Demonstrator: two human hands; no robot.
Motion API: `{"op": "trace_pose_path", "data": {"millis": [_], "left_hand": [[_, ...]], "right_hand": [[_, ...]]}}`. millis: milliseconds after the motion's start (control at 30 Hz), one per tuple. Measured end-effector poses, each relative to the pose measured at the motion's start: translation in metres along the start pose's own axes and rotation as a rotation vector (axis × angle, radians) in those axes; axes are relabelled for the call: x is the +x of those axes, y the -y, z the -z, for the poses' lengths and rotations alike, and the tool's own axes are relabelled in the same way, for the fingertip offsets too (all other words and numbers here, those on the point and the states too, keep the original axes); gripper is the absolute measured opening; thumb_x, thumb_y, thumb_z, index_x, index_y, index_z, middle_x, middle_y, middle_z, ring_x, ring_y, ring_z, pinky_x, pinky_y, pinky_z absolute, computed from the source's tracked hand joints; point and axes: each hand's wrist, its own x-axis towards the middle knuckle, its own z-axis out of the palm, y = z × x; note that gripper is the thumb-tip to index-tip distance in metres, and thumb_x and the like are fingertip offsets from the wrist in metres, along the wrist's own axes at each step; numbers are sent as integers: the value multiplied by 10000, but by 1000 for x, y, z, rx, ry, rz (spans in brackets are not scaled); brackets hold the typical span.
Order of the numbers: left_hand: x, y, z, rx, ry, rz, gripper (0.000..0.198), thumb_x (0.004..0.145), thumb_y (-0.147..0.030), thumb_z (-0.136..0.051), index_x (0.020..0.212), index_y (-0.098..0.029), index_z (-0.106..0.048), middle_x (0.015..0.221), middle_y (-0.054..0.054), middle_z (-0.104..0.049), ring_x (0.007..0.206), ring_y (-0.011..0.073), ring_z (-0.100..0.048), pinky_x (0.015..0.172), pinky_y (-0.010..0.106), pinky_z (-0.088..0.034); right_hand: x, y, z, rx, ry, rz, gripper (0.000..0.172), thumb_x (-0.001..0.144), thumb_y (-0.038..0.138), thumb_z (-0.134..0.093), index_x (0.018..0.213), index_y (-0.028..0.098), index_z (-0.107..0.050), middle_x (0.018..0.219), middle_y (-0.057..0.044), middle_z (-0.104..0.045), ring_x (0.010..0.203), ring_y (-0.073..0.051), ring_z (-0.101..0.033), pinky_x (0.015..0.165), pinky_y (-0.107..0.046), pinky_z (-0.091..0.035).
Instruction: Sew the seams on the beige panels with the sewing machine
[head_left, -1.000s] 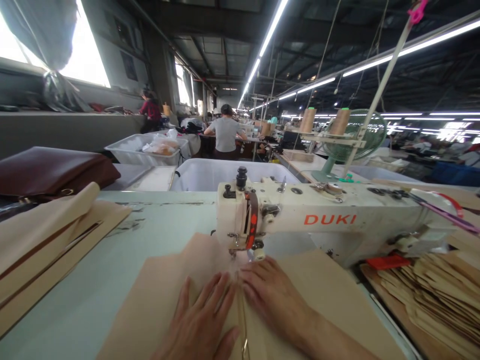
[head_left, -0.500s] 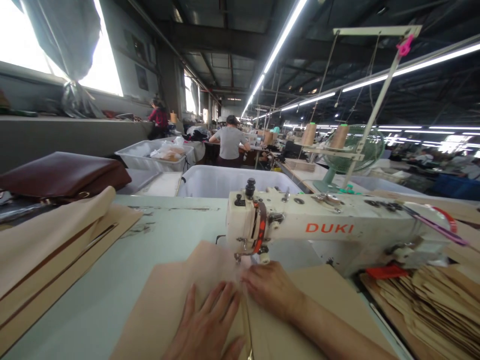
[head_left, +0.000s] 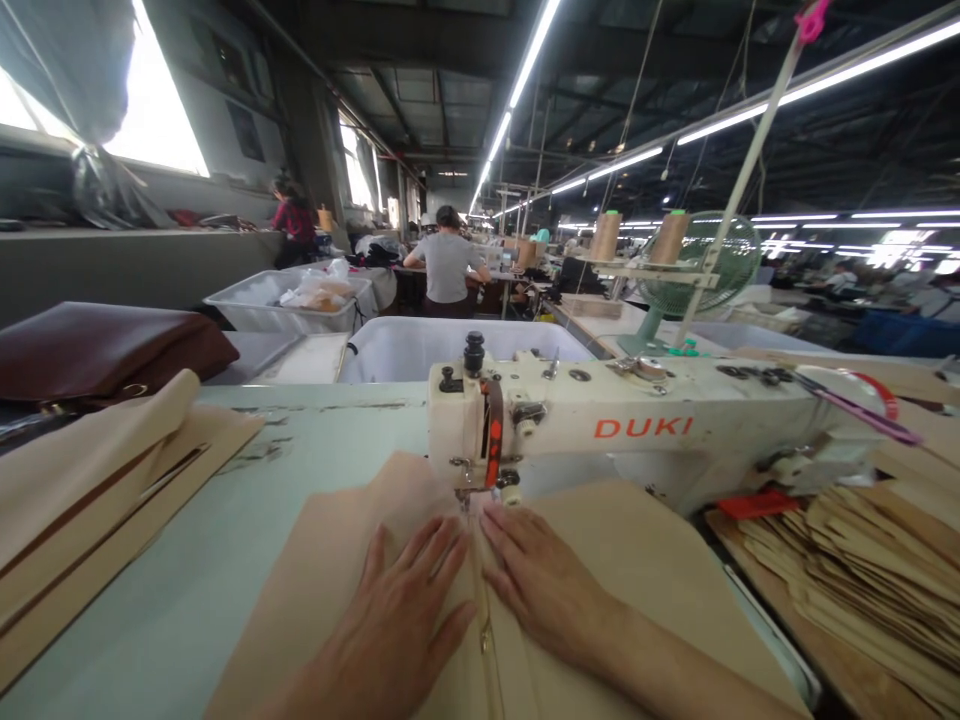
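A tan sheet of material (head_left: 300, 590) lies spread on the pale green table, its far edge under the head of a white sewing machine (head_left: 570, 410). Down its middle runs a zipper with a metal slider (head_left: 485, 640). My left hand (head_left: 397, 620) rests flat on the sheet left of the zipper, fingers spread. Just right of the zipper, my right hand (head_left: 547, 580) lies flat with its fingers stretched toward the presser foot (head_left: 466, 500). The fingertips of both hands are close to the foot.
Tan panels (head_left: 97, 500) and a maroon bag (head_left: 112, 350) lie at the left. Stacked tan pieces (head_left: 832, 590) and a red item (head_left: 757, 503) are at the right. Behind the machine stand a white bin (head_left: 450, 345), thread cones (head_left: 606, 236) and a fan. A seated person (head_left: 448, 262) works farther back.
My right hand has flattened, its fingers now stretched out beside the zipper. The zipper's slider shows higher in view. The whole view has shifted a little, with the machine now farther left and higher.
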Motion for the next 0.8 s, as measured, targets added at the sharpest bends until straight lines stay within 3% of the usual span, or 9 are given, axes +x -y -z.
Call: {"op": "trace_pose_path", "data": {"millis": [267,633,800], "left_hand": [[5,6,-10,43,-60,-24,546,1032,-435,-367,1535,-264,-239,1560,67,-358,1412,320,-352,1053,749,-310],[3,6,-4,79,-64,-55,571,1022,-444,-396,1541,-280,-224,1552,54,-373,1396,309,-382,1037,724,-367],[2,8,-9,108,-138,-75,588,1002,-426,-462,1533,-266,-266,1540,64,-397,1384,308,-399,1090,673,-333]], "right_hand": [[4,-10,-7,-78,20,16,473,1035,330,-374,1456,126,-437,1465,-100,-488,1369,-251,-430,1186,-469,-309],[0,1,-5,-144,-16,13,437,1033,291,-371,1416,122,-497,1450,-96,-498,1342,-260,-475,1140,-472,-390],[1,-1,-4,-132,-20,18,434,1029,297,-391,1418,134,-493,1456,-88,-494,1339,-247,-480,1144,-458,-388]]}}
